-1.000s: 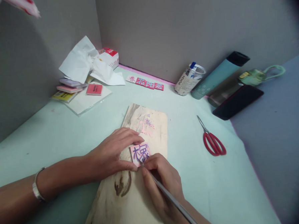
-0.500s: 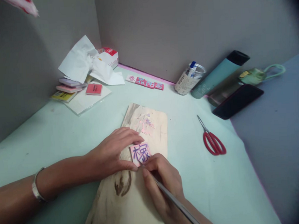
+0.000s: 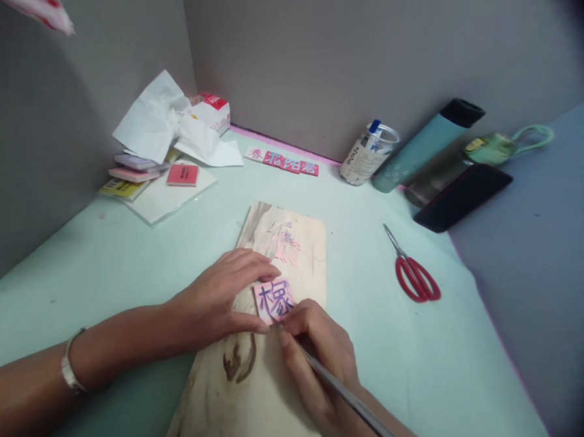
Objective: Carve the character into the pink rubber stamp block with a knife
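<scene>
A small pink square block (image 3: pixel 271 300) with a purple written character lies on a wooden board (image 3: pixel 281 375). It looks like a rubber carving block. My left hand (image 3: pixel 232 293), wearing a bracelet at the wrist, holds it by its edges between thumb and fingers. Pinched in my right hand (image 3: pixel 321 354) is a slim metal carving knife (image 3: pixel 353 401), its tip at the block's lower edge. The very tip is partly hidden by my fingers. Pink and purple shavings (image 3: pixel 287 241) are scattered on the board beyond the block.
Red-handled scissors (image 3: pixel 412 271) lie to the right. At the back right are a can with pens (image 3: pixel 367 156), a teal bottle (image 3: pixel 428 145), a green-lidded bottle (image 3: pixel 489 148) and a phone (image 3: pixel 462 198). Carved blocks (image 3: pixel 289 162), papers (image 3: pixel 152 118) and a red block (image 3: pixel 183 174) sit further back.
Both hands stay almost in place, the left still on the block. The knife tip stays near the block's lower edge; the view has shifted very slightly.
</scene>
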The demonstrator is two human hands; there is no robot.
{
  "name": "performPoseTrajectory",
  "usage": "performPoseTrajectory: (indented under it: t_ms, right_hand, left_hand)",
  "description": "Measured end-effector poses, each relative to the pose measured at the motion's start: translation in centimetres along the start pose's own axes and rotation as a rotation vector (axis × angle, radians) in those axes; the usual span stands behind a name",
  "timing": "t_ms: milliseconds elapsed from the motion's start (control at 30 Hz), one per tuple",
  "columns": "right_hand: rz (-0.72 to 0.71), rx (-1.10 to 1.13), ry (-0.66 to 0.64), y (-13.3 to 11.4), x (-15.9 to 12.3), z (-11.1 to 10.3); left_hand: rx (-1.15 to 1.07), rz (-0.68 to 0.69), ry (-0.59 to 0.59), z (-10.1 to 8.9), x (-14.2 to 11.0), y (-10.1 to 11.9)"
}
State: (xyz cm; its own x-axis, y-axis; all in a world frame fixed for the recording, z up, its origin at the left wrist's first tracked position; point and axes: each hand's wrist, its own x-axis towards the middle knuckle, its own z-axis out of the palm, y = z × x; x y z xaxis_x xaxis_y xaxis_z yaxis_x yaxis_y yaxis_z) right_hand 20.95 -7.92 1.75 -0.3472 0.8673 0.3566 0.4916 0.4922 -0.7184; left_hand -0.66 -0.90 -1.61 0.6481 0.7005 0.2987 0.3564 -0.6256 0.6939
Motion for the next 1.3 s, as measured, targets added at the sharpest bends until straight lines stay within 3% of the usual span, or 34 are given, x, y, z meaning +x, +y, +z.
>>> performPoseTrajectory:
  t_ms: [367,800,1033,1300]
  right_hand:
    - [0.072,0.072,0.074,0.08,-0.33,0.25]
    - [0.080,0.060,0.051,0.05,-0.28,0.22]
    - [-0.061,0.066,0.035,0.50,-0.28,0.26]
    - [-0.129,0.060,0.017,0.88,-0.32,0.29]
  left_hand:
    - [-0.005,-0.005,-0.018,-0.04,0.07,-0.03]
    - [-0.008,-0.020,-0.018,-0.08,0.07,0.11]
    - [-0.023,-0.046,-0.002,-0.13,0.15,0.26]
    - [-0.025,-0.044,-0.003,-0.17,0.22,0.32]
